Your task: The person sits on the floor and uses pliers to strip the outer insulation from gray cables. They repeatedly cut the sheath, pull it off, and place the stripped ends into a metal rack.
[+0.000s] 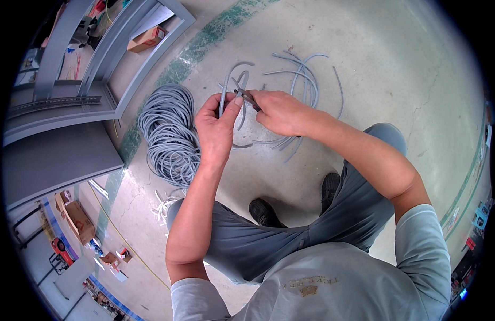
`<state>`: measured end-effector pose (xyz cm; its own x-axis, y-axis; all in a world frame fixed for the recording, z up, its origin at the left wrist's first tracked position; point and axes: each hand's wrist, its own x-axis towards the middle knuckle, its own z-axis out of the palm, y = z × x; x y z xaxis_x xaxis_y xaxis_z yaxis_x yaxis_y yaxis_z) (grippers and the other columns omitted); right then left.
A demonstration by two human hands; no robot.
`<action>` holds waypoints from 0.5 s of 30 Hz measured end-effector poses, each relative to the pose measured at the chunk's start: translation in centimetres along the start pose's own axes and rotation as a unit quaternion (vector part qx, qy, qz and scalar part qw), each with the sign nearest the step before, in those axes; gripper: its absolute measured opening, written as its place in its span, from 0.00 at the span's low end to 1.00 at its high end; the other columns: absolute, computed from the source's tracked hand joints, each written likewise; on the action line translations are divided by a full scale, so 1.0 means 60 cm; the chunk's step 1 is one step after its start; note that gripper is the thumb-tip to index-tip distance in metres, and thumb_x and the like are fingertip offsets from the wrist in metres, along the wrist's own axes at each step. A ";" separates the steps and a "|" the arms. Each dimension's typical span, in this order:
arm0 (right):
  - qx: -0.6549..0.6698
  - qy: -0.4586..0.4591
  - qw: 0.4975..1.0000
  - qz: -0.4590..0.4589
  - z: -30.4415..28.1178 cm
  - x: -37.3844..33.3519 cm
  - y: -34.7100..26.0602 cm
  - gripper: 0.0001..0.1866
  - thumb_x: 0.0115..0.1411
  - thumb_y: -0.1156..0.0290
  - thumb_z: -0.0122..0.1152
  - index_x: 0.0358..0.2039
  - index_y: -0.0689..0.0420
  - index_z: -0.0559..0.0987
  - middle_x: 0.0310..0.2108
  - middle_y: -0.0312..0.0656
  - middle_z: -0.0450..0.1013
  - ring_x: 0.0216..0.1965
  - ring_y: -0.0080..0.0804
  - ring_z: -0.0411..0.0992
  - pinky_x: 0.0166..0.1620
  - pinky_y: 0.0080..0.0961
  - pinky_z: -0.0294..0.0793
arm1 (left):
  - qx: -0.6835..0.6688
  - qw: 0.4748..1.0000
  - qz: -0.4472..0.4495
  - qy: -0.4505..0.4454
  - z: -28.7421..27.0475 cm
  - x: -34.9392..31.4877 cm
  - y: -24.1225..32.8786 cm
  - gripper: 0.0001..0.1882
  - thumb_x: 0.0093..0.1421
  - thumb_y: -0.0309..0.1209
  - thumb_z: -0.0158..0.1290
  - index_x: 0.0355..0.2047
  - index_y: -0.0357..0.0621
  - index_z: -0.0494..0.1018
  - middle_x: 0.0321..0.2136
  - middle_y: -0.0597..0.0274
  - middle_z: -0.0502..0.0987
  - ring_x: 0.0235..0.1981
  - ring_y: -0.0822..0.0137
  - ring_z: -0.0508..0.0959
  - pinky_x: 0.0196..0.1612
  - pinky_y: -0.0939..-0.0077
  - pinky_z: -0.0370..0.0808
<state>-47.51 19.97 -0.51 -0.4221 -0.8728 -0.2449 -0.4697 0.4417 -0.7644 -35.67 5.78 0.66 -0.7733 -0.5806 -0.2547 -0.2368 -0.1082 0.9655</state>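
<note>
My left hand (215, 128) is closed around a short length of grey cable (224, 91), pinching its end between thumb and fingers. My right hand (282, 111) grips dark pliers (248, 98), whose jaws meet the cable end at my left thumb. The exact bite of the jaws is too small to make out. Beyond my hands, several loose pieces of grey cable (314, 85) lie curved on the floor. A large coil of the same grey cable (166, 115) rests left of my left hand.
A grey metal cabinet frame (146, 80) takes up the upper left, with a cardboard box (146, 39) inside it. White strips (163, 206) lie beside my left knee. A yellow line (127, 242) crosses the floor at lower left, near an open carton (76, 219). My black shoes (264, 212) are below my hands.
</note>
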 end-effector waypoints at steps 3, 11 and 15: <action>-0.030 -0.002 1.000 0.009 -0.004 0.002 -0.001 0.16 0.58 0.74 0.54 0.47 0.64 0.73 0.40 0.57 0.76 0.46 0.60 0.73 0.49 0.51 0.72 | -0.007 1.000 -0.006 0.007 0.001 0.002 0.001 0.08 0.63 0.30 0.64 0.38 0.37 0.80 0.27 0.75 0.74 0.26 0.83 0.66 0.29 0.85 0.63; 0.074 0.038 0.996 -0.011 0.003 0.007 0.008 0.16 0.68 0.60 0.57 0.38 0.64 0.74 0.33 0.56 0.76 0.36 0.58 0.74 0.40 0.47 0.72 | -0.026 1.000 0.001 -0.009 0.003 0.004 0.006 0.09 0.63 0.30 0.64 0.39 0.38 0.79 0.24 0.77 0.71 0.21 0.84 0.61 0.23 0.86 0.57; 0.098 0.057 0.993 -0.027 -0.001 0.010 0.003 0.17 0.68 0.59 0.59 0.37 0.63 0.74 0.27 0.54 0.74 0.30 0.54 0.73 0.36 0.42 0.71 | -0.022 1.000 0.015 0.000 0.002 0.002 0.018 0.10 0.62 0.30 0.64 0.41 0.38 0.79 0.24 0.77 0.71 0.20 0.85 0.61 0.22 0.86 0.56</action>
<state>-47.87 19.53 -0.75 -0.4906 -0.8601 -0.1395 -0.3386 0.3358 -0.8790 -36.07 5.67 1.67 -0.7795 -0.5846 -0.2249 -0.1866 -0.1259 0.9743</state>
